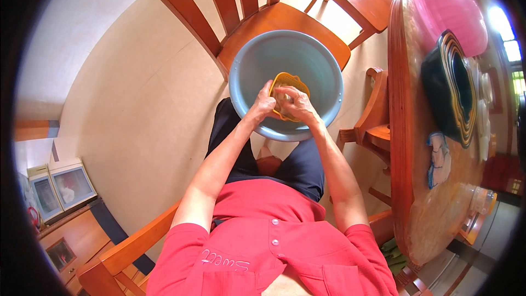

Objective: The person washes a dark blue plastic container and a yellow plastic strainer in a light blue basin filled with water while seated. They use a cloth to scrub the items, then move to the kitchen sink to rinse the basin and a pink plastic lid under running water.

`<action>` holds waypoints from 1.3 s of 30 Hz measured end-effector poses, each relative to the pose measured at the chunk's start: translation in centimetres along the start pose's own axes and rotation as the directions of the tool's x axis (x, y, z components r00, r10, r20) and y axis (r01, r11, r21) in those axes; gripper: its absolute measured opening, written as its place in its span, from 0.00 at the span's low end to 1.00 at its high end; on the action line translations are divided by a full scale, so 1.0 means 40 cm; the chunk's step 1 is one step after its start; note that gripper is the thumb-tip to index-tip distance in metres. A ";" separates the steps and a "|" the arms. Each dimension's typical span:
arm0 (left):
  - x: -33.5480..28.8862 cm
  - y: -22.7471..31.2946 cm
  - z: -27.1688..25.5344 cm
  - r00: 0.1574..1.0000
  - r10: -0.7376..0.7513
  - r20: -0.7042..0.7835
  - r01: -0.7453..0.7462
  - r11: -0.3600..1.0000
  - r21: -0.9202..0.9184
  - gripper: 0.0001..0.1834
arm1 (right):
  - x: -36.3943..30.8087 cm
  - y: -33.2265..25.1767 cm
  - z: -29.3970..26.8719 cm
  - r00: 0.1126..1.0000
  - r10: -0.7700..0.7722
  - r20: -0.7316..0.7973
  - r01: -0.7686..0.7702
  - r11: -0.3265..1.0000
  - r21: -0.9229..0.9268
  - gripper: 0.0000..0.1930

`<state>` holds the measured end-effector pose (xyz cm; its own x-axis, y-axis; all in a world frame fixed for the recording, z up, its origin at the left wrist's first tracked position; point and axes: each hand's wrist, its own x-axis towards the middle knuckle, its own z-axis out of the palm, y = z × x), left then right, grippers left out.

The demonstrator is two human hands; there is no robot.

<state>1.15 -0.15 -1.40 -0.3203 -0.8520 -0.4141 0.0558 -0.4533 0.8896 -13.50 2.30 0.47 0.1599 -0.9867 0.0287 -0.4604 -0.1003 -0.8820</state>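
I see the left hand [264, 103] grasping the side of a small yellow basket [293, 79], which is held inside the wide blue-grey basin [251, 66]. The right hand [299, 106] has its fingers bent into this basket; whether they pinch something, I cannot tell. The basin rests on a wooden chair [268, 17], in front of the seated person.

At twelve o'clock, your basket [294, 80] is yellow, the washbasin [320, 68] grey-blue; toward two, a plastic tub [449, 13] is pink; near three, your cloth [438, 159] is white edged blue, the table [435, 222] mottled beige.
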 end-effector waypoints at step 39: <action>-0.050 0.190 -0.044 0.439 0.889 -0.129 -0.544 0.377 0.750 0.36 | -0.481 -0.485 -0.496 0.716 -0.424 -0.555 -0.446 0.334 -0.830 0.10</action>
<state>3.88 -2.38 5.85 0.0313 -0.8110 0.5842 -0.5139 0.4883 0.7053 -24.97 20.70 26.38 -0.1749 -0.7347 0.6554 -0.9501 0.3007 0.0836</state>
